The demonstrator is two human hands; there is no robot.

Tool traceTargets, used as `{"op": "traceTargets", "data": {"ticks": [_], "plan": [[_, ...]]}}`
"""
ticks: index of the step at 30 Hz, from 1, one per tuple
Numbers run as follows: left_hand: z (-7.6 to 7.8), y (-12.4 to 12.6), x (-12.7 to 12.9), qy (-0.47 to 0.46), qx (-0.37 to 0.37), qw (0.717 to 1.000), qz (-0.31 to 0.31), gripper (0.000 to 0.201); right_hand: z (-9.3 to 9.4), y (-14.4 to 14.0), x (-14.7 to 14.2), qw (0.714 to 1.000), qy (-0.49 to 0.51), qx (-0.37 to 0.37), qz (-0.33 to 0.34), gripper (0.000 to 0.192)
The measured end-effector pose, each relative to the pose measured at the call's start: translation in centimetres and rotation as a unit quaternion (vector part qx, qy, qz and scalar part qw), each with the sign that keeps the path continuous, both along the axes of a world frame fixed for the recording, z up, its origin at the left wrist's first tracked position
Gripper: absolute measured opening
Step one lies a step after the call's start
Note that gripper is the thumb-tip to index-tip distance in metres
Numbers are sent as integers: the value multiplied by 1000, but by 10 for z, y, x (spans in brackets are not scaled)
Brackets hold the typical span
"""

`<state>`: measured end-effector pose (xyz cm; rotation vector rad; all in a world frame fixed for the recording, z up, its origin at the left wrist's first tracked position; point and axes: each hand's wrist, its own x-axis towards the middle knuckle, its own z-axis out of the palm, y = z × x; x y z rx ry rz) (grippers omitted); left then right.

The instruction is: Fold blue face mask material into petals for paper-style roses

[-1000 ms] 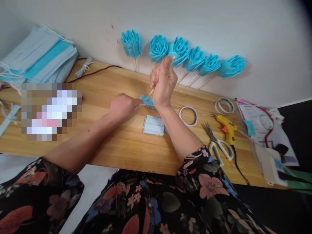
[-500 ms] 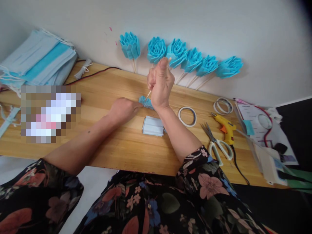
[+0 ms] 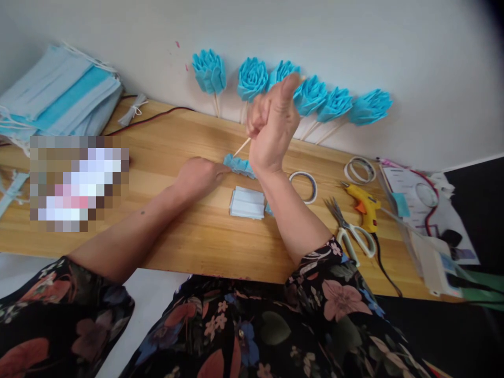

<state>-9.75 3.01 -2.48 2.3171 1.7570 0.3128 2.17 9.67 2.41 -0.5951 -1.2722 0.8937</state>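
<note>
Clenched right grip (image 3: 273, 128) holds a thin wooden stick (image 3: 242, 147) tilted above the table (image 3: 189, 236); left grip (image 3: 200, 176) pinches the blue folded fabric piece (image 3: 239, 165) down flat; pale folded stack (image 3: 247, 203) lies just beside.

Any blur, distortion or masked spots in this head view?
Head view: even, soft light; the table edge bows from wide-angle distortion; the top right corner is darkened; a pixelated block masks part of the table at left; the raised right hand is slightly soft.
</note>
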Motion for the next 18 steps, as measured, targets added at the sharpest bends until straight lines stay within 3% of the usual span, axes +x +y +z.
{"op": "traceTargets", "data": {"ticks": [5, 10, 15, 18], "plan": [[4, 0, 3, 71, -31, 997, 27, 40, -8, 4, -2, 998, -49, -13, 20, 63], [7, 0, 5, 81, -39, 996, 28, 42, -4, 4, -3, 1000, -7, -5, -11, 64], [8, 0, 4, 84, -41, 995, 27, 42, -12, 4, -6, 995, -86, -38, 12, 62], [7, 0, 4, 64, -33, 997, 29, 40, -16, 9, -8, 998, -63, -14, 8, 62]]}}
